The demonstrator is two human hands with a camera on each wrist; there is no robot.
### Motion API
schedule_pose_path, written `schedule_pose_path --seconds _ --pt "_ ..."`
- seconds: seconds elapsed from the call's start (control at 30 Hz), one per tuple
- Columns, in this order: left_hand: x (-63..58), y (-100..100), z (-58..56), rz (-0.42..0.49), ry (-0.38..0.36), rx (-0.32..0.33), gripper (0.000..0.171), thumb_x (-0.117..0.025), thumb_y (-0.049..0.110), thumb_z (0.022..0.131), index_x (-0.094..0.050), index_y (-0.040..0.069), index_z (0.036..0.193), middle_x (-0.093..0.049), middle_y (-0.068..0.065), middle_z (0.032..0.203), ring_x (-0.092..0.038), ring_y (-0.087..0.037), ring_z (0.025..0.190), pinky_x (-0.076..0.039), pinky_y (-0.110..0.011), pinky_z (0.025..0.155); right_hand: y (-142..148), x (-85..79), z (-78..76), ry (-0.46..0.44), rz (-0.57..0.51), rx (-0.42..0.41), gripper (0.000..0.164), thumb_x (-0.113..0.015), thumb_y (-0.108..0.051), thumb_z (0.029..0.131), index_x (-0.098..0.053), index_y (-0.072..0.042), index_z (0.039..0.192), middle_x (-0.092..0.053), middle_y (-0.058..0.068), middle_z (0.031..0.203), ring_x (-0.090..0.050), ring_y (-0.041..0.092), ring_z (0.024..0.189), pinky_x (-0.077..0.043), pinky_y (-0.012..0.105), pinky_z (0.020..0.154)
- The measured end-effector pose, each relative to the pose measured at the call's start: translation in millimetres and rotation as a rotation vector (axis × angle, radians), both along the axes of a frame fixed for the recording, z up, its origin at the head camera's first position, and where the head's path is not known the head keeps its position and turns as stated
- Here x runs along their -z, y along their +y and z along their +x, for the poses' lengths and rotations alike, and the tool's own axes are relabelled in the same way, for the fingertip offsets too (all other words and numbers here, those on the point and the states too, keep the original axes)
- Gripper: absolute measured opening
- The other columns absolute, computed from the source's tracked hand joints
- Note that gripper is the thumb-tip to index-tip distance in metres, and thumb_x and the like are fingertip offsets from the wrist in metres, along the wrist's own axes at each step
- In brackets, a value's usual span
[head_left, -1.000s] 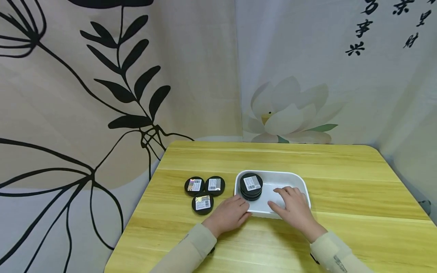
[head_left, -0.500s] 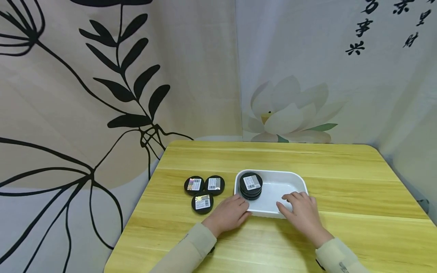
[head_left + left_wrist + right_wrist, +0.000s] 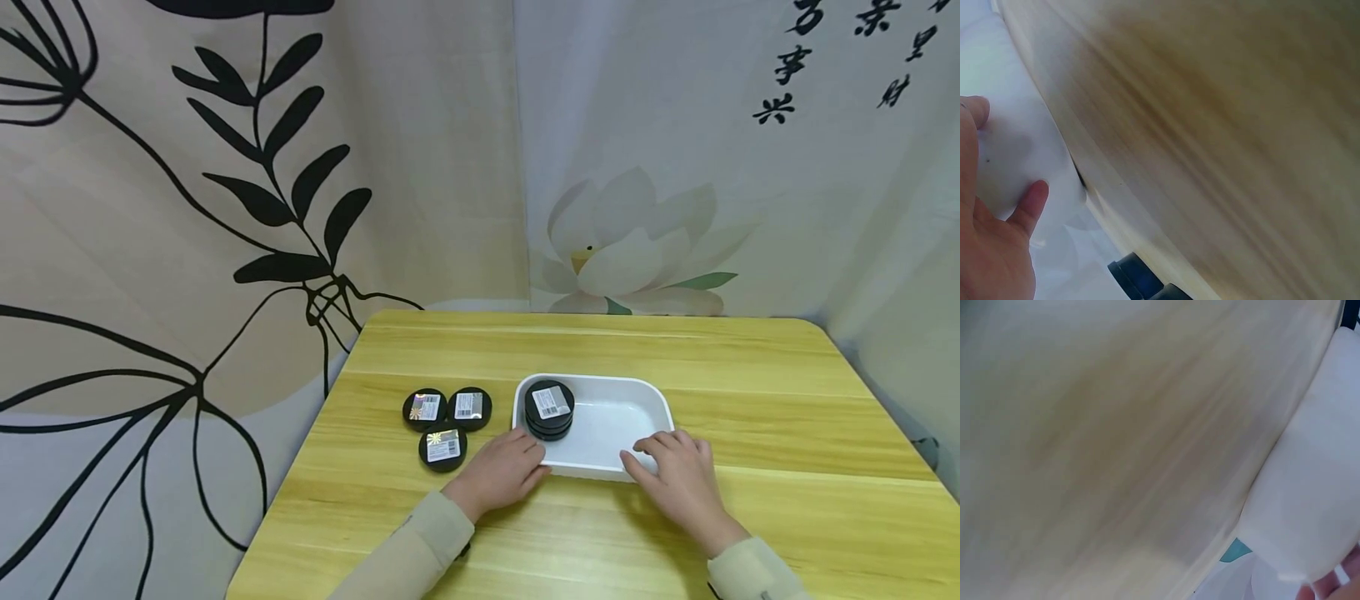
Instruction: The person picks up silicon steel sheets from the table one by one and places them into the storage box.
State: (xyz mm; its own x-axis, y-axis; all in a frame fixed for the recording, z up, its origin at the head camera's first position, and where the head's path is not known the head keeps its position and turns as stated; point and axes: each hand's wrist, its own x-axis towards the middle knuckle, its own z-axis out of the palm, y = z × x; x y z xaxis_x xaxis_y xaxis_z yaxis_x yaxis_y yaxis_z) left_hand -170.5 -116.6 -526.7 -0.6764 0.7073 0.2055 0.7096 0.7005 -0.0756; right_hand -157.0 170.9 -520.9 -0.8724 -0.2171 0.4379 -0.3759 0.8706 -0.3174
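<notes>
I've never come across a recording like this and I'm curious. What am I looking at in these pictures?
There is no robot here, just a person's two bare hands. The wide picture comes from a camera worn on the head, looking forward and down; the two tilted close-ups come from cameras on each wrist.

On the wood-grained table stands a white tray with a stack of black discs at its left end. Three loose discs, each labelled, lie left of it.

The left hand touches the tray's near left corner; whether it grips is hard to tell. The right hand is at the near right corner, thumb and forefinger apart, with no disc in it.
</notes>
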Motion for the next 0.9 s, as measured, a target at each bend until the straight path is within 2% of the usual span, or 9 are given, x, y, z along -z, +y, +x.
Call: schedule_pose_path --seconds 0.23,0.5,0.73,0.9 --pt "1.6 -0.1 -0.6 0.001 0.009 0.003 0.024 -0.043 0.042 0.094 -0.049 0.021 0.084 -0.051 0.009 0.089 -0.041 -0.010 0.086 -0.039 -0.026 0.083 5.0 0.6 5.4 0.014 0.001 -0.095 0.031 -0.064 -0.050 0.078 -0.067 -0.020 0.081 -0.060 -0.005 0.088 -0.047 0.020 0.090 -0.029 0.039 0.073" --pt "0.3 0.4 0.5 -0.002 0.015 0.002 0.024 -0.044 0.041 0.094 -0.051 0.020 0.085 -0.052 0.008 0.089 -0.043 -0.011 0.087 -0.040 -0.026 0.083 9.4 3.7 9.1 0.022 0.099 -0.224 0.024 -0.071 -0.040 0.074 -0.067 -0.018 0.082 -0.058 -0.009 0.084 -0.049 0.014 0.083 -0.039 0.038 0.074" --pt "2.6 0.8 -0.5 0.003 0.025 0.007 0.024 -0.044 0.041 0.094 -0.052 0.020 0.085 -0.052 0.008 0.089 -0.043 -0.011 0.086 -0.040 -0.026 0.083 8.5 4.3 6.3 0.037 0.119 -0.246 0.013 -0.076 -0.029 0.071 -0.068 -0.019 0.075 -0.060 -0.011 0.076 -0.049 0.010 0.075 -0.044 0.030 0.067" --pt "3.2 0.7 -0.3 0.003 0.020 -0.001 0.023 -0.045 0.041 0.094 -0.052 0.020 0.085 -0.052 0.007 0.089 -0.043 -0.011 0.087 -0.040 -0.027 0.083 6.1 0.0 6.0 -0.015 0.115 -0.238 0.013 -0.077 -0.028 0.072 -0.066 -0.021 0.071 -0.058 -0.014 0.072 -0.047 0.009 0.072 -0.044 0.030 0.064"
